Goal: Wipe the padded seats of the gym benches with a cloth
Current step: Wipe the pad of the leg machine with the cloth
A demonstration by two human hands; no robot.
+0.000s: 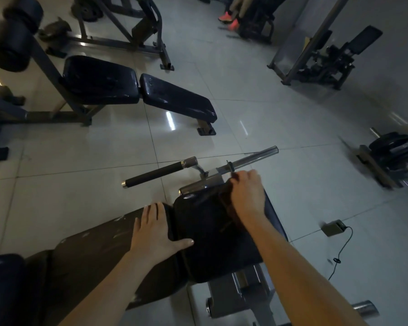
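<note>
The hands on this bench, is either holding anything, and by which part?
The right hand grips the dark cloth by its far end, on the seat pad. The left hand holds nothing, resting flat on the back pad.

Seat pad (210,241): black. Back pad (97,252): brown, pale scuff marks. Cloth (230,210): dark brown. Floor tiles (80,149): pale grey, dark grout grid. Trainers (229,18): bright orange-pink.

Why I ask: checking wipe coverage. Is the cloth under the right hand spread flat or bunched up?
Bunched. The right hand holds the cloth crumpled on the seat pad, with a loose end trailing.
</note>
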